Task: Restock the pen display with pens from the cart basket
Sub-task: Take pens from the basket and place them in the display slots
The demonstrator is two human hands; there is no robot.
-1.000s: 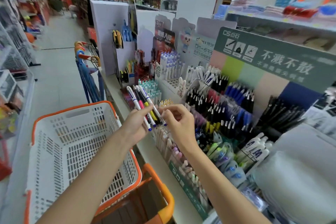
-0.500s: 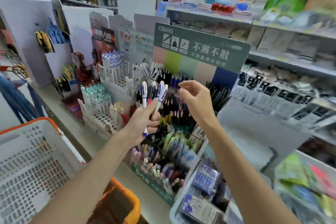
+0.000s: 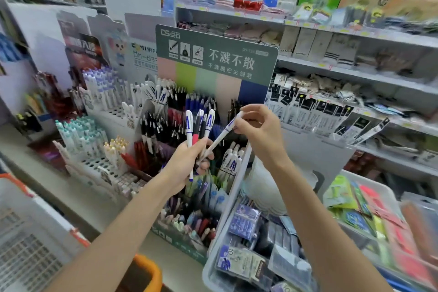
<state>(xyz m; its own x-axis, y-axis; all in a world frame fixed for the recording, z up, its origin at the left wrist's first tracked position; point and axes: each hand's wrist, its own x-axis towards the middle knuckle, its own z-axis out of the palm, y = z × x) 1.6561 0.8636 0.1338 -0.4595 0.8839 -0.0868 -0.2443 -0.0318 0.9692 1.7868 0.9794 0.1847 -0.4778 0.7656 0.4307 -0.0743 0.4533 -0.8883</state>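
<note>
At frame centre the left hand [image 3: 182, 163] clutches a bundle of pens [image 3: 199, 125]; the right hand [image 3: 258, 130] pinches one white pen [image 3: 222, 136] by its upper end. If the fist loosens, the rest could spill into the pen display [image 3: 213, 59] behind it and land in the wrong slots.

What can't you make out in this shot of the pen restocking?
Head view only:
Pen count in the left hand: the bunch of pens overlaps, the grip covers the lower ends.
Cart basket contents: cut off by the left edge, blurred.
Target slot in the pen display for the single pen pinched by the right hand: undecidable.
Right-side packets: motion-blurred.
</note>
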